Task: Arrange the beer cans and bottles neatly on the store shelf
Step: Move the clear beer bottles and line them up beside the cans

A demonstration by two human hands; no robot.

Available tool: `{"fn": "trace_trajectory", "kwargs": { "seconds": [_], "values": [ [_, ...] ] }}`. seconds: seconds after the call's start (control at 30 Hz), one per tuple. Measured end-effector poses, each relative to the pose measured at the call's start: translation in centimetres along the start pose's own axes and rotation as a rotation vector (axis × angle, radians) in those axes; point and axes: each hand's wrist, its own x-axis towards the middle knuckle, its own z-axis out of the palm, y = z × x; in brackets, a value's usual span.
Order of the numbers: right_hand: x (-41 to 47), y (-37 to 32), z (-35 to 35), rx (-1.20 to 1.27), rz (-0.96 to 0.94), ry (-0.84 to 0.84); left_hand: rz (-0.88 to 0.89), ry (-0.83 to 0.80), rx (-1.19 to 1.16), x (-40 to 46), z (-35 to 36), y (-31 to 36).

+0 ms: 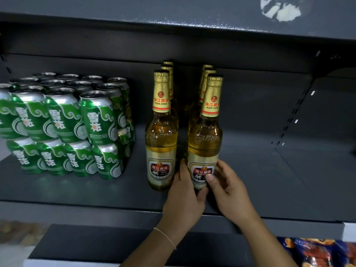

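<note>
I see both hands on the front right bottle (204, 135), upright on the shelf (77, 191): left grip (184, 197) and right grip (228, 186) wrap its base. Just left of the grips stands another bottle (161, 135); stacked green cans (63, 128) sit further left.

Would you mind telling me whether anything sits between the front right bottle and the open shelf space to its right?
Nothing visible does. Both hands, left and right, grip the front right bottle low on its body, and the shelf to its right is bare up to the side panel. The other front bottle and the cans stand to its left.
</note>
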Motion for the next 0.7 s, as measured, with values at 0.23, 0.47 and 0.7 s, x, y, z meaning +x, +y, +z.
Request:
{"fn": "trace_trajectory", "kwargs": {
  "seconds": [0.23, 0.47, 0.7],
  "values": [
    [-0.4, -0.5, -1.1, 0.149, -0.002, 0.243, 0.042, -0.071, 0.265, -3.4, -3.3, 3.9],
    [-1.4, -2.0, -7.4, 0.178, -0.021, 0.453, 0.334, -0.078, 0.133, -3.2, -3.2, 10.2],
    [-3.0, -3.0, -18.7, 0.066, -0.044, 0.641, 0.46, -0.121, 0.061, 0.0, 5.0, 17.0]
  ]
}}
